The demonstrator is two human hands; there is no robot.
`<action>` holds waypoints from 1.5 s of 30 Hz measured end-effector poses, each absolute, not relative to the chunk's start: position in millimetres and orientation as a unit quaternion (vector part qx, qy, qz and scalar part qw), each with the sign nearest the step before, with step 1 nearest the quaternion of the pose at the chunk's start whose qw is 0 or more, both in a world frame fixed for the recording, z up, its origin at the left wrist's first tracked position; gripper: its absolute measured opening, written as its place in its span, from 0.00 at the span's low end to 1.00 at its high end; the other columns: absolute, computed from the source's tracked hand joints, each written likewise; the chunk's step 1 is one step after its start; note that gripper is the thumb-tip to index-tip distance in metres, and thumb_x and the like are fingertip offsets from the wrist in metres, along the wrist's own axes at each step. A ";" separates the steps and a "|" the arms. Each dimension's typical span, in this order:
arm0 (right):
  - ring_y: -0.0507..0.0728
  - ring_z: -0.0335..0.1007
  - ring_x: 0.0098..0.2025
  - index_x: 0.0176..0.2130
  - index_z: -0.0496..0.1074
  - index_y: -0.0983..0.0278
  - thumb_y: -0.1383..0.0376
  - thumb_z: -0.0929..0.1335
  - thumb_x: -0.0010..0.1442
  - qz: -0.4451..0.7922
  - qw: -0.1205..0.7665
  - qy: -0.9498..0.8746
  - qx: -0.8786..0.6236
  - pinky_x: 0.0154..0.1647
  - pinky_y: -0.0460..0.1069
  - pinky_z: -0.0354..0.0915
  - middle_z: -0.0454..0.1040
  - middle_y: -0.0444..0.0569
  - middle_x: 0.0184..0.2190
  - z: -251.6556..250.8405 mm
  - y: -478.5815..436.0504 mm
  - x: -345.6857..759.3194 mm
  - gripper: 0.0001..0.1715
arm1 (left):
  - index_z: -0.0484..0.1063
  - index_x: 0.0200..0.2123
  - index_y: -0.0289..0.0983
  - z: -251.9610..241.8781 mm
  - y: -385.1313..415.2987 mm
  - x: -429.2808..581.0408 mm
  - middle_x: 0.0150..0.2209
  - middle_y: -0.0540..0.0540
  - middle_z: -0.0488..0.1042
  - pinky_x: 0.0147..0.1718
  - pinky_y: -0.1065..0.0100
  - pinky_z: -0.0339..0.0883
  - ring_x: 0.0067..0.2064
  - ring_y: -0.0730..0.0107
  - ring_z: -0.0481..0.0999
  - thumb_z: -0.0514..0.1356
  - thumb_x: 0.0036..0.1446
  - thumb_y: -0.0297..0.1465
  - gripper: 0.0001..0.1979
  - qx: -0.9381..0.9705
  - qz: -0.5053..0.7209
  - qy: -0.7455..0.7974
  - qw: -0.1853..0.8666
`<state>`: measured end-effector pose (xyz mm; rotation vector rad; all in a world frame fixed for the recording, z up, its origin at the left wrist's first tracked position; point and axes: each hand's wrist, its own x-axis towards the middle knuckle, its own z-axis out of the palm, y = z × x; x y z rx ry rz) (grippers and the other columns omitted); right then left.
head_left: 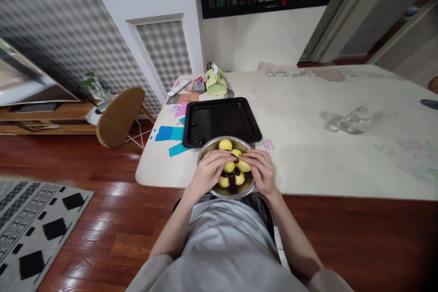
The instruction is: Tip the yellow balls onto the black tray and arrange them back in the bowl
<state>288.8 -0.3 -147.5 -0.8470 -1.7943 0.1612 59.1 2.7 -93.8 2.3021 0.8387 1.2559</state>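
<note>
A round metal bowl (247, 190) stands at the table's front edge, close to my body. It holds several round yellow fruits (225, 145) and several small, dark, oblong fruits (232, 179) that look like grapes. My left hand (210, 169) reaches over the bowl's left side with its fingers pinched together. From the right side comes my right hand (262, 169), its fingers bent and their tips close to those of the left. A dark oblong fruit (235, 159) shows between the two sets of fingertips; the fingers partly cover it.
Just behind the bowl lies a black baking tray (222, 121). Farther back are a green tissue box (216, 83) and a white remote control (179, 87). A clear glass (356, 121) is on the right of the white table (301, 159). A wooden chair (119, 118) stands left.
</note>
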 end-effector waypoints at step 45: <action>0.60 0.72 0.50 0.49 0.83 0.60 0.67 0.71 0.68 0.074 0.087 -0.983 -0.146 0.52 0.55 0.64 0.79 0.53 0.46 -67.0 188.0 198.2 0.12 | 0.80 0.45 0.40 -149.7 11.3 18.2 0.44 0.44 0.79 0.51 0.59 0.72 0.49 0.61 0.77 0.57 0.71 0.28 0.10 0.576 0.656 0.475 0.114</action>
